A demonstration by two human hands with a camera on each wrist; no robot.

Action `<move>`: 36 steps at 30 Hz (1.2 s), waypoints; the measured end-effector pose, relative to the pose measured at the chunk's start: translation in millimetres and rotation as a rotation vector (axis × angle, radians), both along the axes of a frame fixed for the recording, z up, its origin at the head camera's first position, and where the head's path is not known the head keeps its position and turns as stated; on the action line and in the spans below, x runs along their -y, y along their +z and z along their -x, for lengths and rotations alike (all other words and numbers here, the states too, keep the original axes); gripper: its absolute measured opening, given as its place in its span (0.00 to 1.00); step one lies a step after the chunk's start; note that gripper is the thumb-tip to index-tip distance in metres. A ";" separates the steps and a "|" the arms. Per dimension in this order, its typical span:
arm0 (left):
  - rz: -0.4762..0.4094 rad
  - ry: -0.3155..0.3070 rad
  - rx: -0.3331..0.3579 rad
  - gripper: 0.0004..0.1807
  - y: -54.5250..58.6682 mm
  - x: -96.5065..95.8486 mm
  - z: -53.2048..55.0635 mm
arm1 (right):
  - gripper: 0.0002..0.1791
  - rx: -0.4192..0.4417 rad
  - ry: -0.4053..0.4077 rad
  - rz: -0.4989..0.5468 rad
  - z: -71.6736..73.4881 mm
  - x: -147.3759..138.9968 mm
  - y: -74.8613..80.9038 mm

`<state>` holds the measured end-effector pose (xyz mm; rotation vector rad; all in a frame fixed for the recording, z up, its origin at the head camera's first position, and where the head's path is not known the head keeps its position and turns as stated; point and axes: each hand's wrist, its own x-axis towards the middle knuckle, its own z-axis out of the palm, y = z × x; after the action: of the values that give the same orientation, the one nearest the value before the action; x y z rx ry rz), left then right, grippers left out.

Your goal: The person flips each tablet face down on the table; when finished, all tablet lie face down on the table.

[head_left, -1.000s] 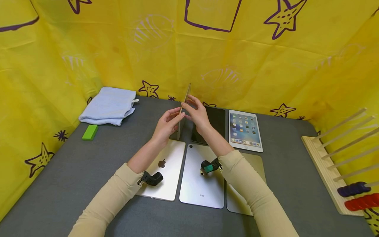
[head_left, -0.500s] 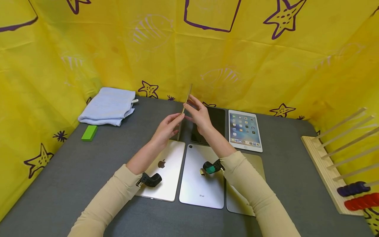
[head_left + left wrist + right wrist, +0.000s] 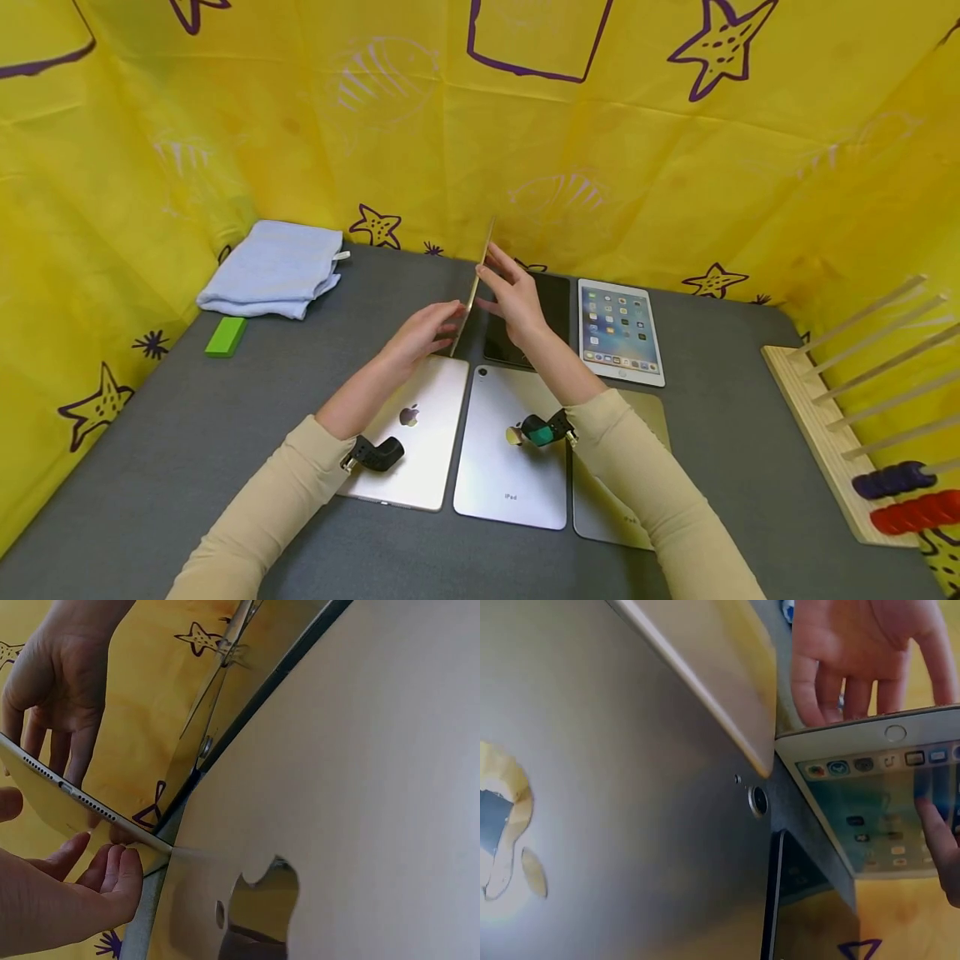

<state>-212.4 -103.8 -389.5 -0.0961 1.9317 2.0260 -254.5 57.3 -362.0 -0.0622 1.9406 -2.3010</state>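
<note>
A thin white-framed tablet [image 3: 474, 293] stands on edge, seen nearly edge-on in the head view and leaning right. Its lit screen [image 3: 889, 802] with app icons shows in the right wrist view. My right hand [image 3: 519, 302] holds it from the screen side, thumb at the near edge, a finger lying against the glass. On the back side is my left hand [image 3: 411, 333], fingers loosely bent and fingertips right at the back near the lower part. Just in front lies a gold tablet [image 3: 442, 417], face down, with an apple logo; its back fills much of the left wrist view.
A silver tablet [image 3: 495, 458] and another gold tablet [image 3: 651, 412] lie face down beside the first. Behind them are a dark-screened tablet [image 3: 553, 304] and a white tablet [image 3: 618, 325] with icons. Blue cloth [image 3: 273, 267], a green block [image 3: 226, 337] and a wooden bead rack [image 3: 832, 442] stand around.
The held tablet has tipped further to the right at its top, and the right hand has moved slightly right with it. My left hand has slid down, its thumb off the near edge.
</note>
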 end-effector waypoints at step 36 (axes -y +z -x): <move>0.245 -0.035 -0.007 0.32 -11.1 29.6 2.0 | 0.22 0.182 -0.154 0.055 -10.5 -29.6 -38.3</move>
<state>-214.4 -133.4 -400.6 -0.1134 2.1621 1.7621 -244.0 86.9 -400.3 0.2913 1.8512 -2.3591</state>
